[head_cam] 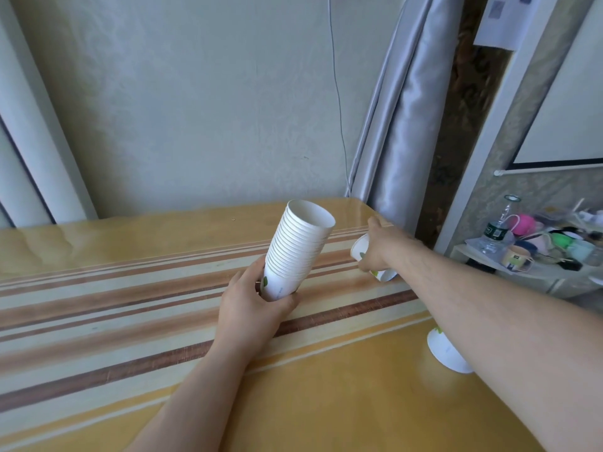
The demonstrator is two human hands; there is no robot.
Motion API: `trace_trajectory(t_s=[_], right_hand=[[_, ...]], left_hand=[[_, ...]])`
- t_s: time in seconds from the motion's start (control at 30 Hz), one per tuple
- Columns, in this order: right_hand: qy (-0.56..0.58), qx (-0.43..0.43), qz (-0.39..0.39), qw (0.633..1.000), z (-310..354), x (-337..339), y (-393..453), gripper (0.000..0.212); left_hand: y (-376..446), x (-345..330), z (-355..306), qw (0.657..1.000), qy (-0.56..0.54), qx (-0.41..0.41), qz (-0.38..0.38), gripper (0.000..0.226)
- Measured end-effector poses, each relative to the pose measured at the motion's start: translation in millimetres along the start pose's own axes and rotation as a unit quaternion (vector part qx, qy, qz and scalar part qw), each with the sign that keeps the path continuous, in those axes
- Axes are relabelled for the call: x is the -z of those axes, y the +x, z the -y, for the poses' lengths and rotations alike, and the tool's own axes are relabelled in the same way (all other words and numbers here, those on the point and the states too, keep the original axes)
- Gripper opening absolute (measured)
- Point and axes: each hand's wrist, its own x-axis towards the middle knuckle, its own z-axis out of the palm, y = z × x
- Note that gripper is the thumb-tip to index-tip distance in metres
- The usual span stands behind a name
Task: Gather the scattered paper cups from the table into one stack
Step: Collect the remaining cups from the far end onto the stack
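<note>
My left hand point(253, 296) grips the bottom of a tall stack of white paper cups point(297, 246), held tilted with its open mouth up and to the right, above the middle of the wooden table point(130, 243). My right hand point(375, 247) reaches to the table's far right edge and closes around a single white cup point(360, 247) with a green mark; a second cup point(385, 274) lies just below that hand. Another white cup point(445, 352) lies near the right edge, partly hidden under my right forearm.
The table has brown and pale stripes across its middle. A grey curtain point(401, 125) hangs behind its far right corner, with a thin cable on the wall. A low shelf point(528, 252) to the right holds bottles, mugs and coloured items.
</note>
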Motion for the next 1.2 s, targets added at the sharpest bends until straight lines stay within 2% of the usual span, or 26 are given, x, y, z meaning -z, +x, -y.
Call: trace_trajectory(t_s=[0.07, 0.1, 0.13, 0.17, 0.23, 0.27, 0.3, 0.33, 0.37, 0.4, 0.5, 0.73, 0.83, 0.9, 1.0, 1.07, 1.13, 1.2], right_hand=[[0.100, 0.019, 0.004, 0.995, -3, -3, -6, 0.120], [0.197, 0.030, -0.009, 0.980, -2, -4, -9, 0.115], [0.318, 0.043, -0.032, 0.947, 0, -4, -14, 0.105], [0.450, 0.048, -0.052, 0.890, 4, -2, -19, 0.091], [0.677, 0.048, -0.053, 0.733, 14, 9, -34, 0.061], [0.750, 0.052, -0.041, 0.659, 19, 16, -43, 0.050], [0.797, 0.063, -0.030, 0.600, 21, 23, -51, 0.042], [0.825, 0.076, -0.023, 0.559, 22, 29, -59, 0.037], [0.839, 0.092, -0.016, 0.536, 23, 32, -66, 0.035], [0.841, 0.111, -0.006, 0.529, 24, 33, -73, 0.037], [0.799, 0.167, 0.007, 0.578, 29, 27, -90, 0.052], [0.677, 0.223, -0.028, 0.701, 25, 13, -97, 0.079], [0.631, 0.236, -0.014, 0.739, 5, 15, -100, 0.089], [0.559, 0.245, -0.021, 0.792, -18, 21, -104, 0.090], [0.388, 0.219, -0.052, 0.894, -62, 29, -118, 0.069], [0.292, 0.168, -0.039, 0.941, -92, 28, -126, 0.059], [0.189, 0.119, 0.008, 0.975, -117, 19, -135, 0.072], [0.095, 0.082, 0.061, 0.990, -131, 9, -145, 0.083]], left_hand=[[-1, 0, -1, 1.000, 0.003, -0.005, 0.002, 0.064], [-1, 1, -1, 1.000, 0.003, -0.005, 0.000, 0.064], [-1, 1, -1, 1.000, 0.001, -0.004, -0.002, 0.064], [0, 1, 0, 1.000, 0.001, -0.002, -0.002, 0.064], [0, 0, 1, 1.000, 0.001, 0.000, -0.002, 0.062], [0, 1, 1, 1.000, 0.001, -0.001, -0.002, 0.061], [0, 1, 0, 1.000, 0.001, -0.003, -0.002, 0.060], [0, 1, 0, 1.000, 0.002, -0.004, -0.002, 0.060], [0, 1, 0, 1.000, 0.003, -0.006, -0.002, 0.060], [0, 2, 0, 1.000, 0.004, -0.008, -0.002, 0.061], [0, 2, 1, 1.000, 0.014, -0.018, 0.001, 0.061], [1, -1, 4, 0.999, 0.033, -0.031, 0.007, 0.062], [1, -1, 3, 0.999, 0.028, -0.034, 0.017, 0.056], [-1, 0, 2, 0.999, 0.026, -0.039, 0.027, 0.054], [-4, 2, -2, 0.996, 0.028, -0.060, 0.063, 0.050], [-6, 2, -4, 0.991, 0.044, -0.088, 0.091, 0.049], [-10, 1, -7, 0.985, 0.058, -0.117, 0.116, 0.048], [-15, 0, -11, 0.978, 0.068, -0.142, 0.138, 0.046]])
